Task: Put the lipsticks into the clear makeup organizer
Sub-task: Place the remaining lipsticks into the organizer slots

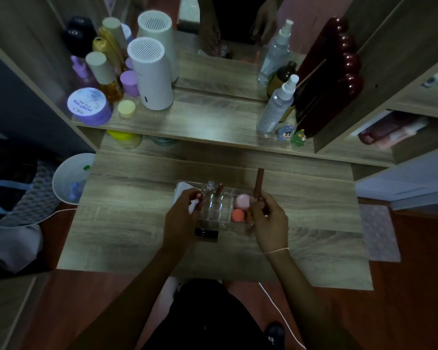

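We take the clear makeup organizer [216, 207] on the wooden table [137, 223] as our landmark. At its left edge our left hand [181, 218] is closed around a dark red lipstick [198, 198]. Just in front of the organizer a black lipstick tube [206, 233] lies flat on the table. Inside, a brown lip gloss [219, 190] stands upright, with a pink round pot [243, 201] and a coral one [237, 215] in the right compartments. At its right edge our right hand [269, 221] grips a long brown lipstick tube [259, 184], held upright
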`<state>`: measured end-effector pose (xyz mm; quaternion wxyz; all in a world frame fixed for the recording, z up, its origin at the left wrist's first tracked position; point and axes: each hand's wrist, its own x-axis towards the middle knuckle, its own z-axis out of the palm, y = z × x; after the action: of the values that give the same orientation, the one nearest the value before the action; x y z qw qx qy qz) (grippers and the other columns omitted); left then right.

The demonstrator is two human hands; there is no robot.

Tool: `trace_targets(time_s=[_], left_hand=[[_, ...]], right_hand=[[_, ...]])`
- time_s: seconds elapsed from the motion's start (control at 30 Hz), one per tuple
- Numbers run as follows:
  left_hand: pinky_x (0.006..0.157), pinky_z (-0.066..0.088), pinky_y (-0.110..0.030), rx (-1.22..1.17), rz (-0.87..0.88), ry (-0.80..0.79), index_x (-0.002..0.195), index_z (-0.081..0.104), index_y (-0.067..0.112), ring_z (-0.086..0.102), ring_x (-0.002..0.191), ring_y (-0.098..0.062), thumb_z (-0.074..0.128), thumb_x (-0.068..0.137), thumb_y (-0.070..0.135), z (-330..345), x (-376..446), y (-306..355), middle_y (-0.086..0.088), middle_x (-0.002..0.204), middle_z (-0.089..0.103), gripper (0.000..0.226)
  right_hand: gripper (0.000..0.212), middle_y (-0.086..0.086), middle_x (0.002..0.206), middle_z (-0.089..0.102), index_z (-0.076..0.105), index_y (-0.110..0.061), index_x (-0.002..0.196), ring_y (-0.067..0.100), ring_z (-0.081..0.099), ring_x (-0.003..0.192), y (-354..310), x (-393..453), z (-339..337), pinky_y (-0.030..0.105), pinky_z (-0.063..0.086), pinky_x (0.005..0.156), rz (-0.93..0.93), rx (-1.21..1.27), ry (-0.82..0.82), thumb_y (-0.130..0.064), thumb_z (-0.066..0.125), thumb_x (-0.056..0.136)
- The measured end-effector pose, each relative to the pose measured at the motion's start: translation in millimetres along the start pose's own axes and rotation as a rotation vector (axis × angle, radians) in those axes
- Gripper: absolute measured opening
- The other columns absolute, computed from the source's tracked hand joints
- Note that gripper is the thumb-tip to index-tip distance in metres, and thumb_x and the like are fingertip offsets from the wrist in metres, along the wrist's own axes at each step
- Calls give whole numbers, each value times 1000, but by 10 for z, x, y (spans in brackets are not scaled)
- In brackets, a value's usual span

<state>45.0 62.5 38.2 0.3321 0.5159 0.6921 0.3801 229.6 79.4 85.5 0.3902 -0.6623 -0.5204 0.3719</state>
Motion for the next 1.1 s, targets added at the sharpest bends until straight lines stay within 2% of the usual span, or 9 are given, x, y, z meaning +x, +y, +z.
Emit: trace_targets(time_s=[0.13,0.27,0.43,0.57,0.63,0.8,0.93,1.0,1.1], left_hand=[[68,36,7,-12,-20,-15,105,54,30,49,89,25,60,88,24,59,27,-61,24,94,54,20],[68,39,-5,17,-31,-39,108,56,24,53,86,11,62,88,22,101,66,-82,18,100,54,21],[78,43,-18,42,39,-19,106,57,21,55,91,-4,61,89,20,121,92,-61,11,101,56,18],[80,44,-26,66,41,-9,109,59,14,57,93,-10,63,86,14,127,69,-60,-4,107,65,23],[80,42,-25,74,36,-7,108,60,14,56,94,-10,64,85,13,132,49,-62,-6,107,67,23],[83,37,-25,100,-17,-36,108,60,12,50,96,-8,63,85,12,160,44,-62,-9,109,66,23],[92,46,-35,92,-47,-84,113,58,10,59,104,-22,60,88,11,147,71,-53,-11,114,64,25],[91,49,-41,47,-76,-106,113,58,9,60,101,-24,58,90,15,138,64,-30,-13,113,64,24],[87,51,-39,14,-71,-97,115,57,9,61,99,-22,56,92,21,118,44,-13,-13,112,64,26]], right_hand=[[28,-3,99,69,63,-16,120,0,61,85,1,79,-31,3,42,71,-9,-13,29,-18,55,93],[29,1,97,71,64,-19,119,8,63,85,-13,118,-38,10,46,71,-22,-28,36,-19,60,90],[23,-15,83,65,66,-23,102,-7,60,78,-42,138,-19,10,45,71,1,-52,101,-18,72,80],[16,-9,84,69,69,-19,90,-5,62,78,-49,180,-9,12,48,72,-44,-61,141,-9,73,78],[16,-2,89,71,70,-17,91,1,62,78,-55,216,7,16,50,73,-85,-106,114,-8,72,78],[18,-5,85,65,70,-17,90,-7,57,71,-42,324,91,2,43,69,-219,-248,-21,-6,73,76],[15,3,87,68,70,-14,91,10,59,73,-28,426,210,23,51,72,-278,-378,-150,-10,73,77],[14,4,89,68,69,-14,92,10,58,75,-16,473,263,26,51,74,-280,-445,-207,-13,72,78],[16,4,92,67,68,-15,94,15,60,80,18,533,315,32,52,75,-274,-532,-271,-16,70,79]])
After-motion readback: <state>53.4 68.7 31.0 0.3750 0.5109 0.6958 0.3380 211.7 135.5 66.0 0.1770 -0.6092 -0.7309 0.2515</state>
